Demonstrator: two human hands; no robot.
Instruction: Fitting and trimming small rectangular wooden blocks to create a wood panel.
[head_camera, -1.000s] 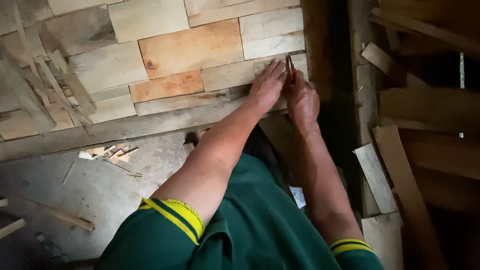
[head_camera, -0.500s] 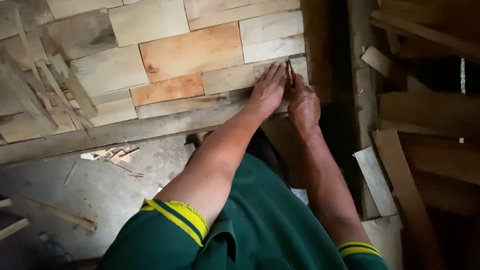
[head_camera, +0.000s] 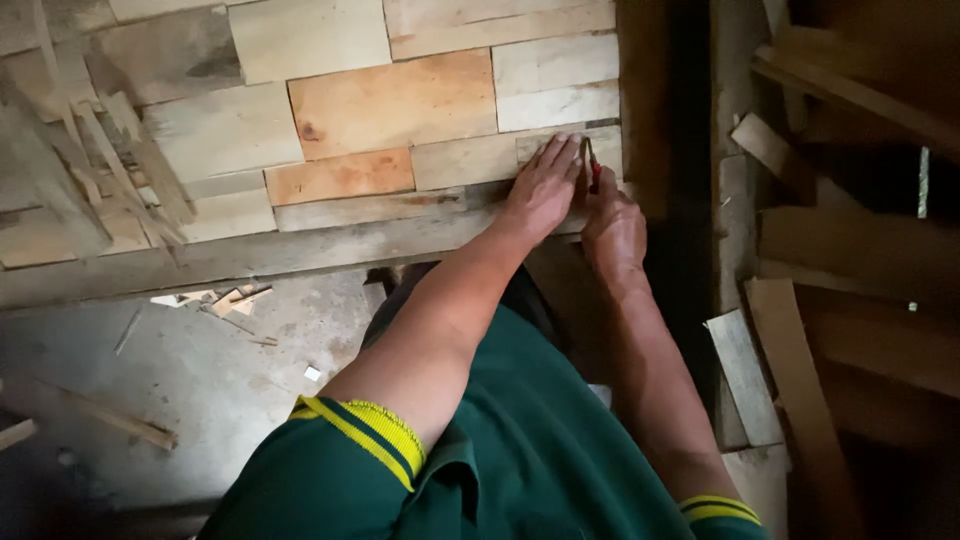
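A: Left hand is laid flat, palm down, on the pale rectangular wooden block at the right end of the tiled panel of pale and orange wooden blocks. The fingers are held straight and close together, pressed onto the wood. The block appears to be pinned so it does not shift.

B: And the right hand?

A: It is curled into a loose fist just beside the left, touching it. A slim dark tool with a red grip is pinched between thumb and fingers; the exact grip is hidden by the knuckles.

B: Orientation of the tool?

A: Its long axis is seen running away from the body, nearly in line with the forearm. The dark tip is pointed up-frame, at the block's edge right beside the left fingertips. The red part is kept toward the fist. The kind of tool cannot be told.

B: Why so close together?

A: Judged: the flat hand serves as steadying guide while the tip is worked at the seam.

B: Surroundings?

A: The panel is carried on a grey weathered plank. Loose wooden offcuts are stacked at right; splinters are scattered on the concrete floor.
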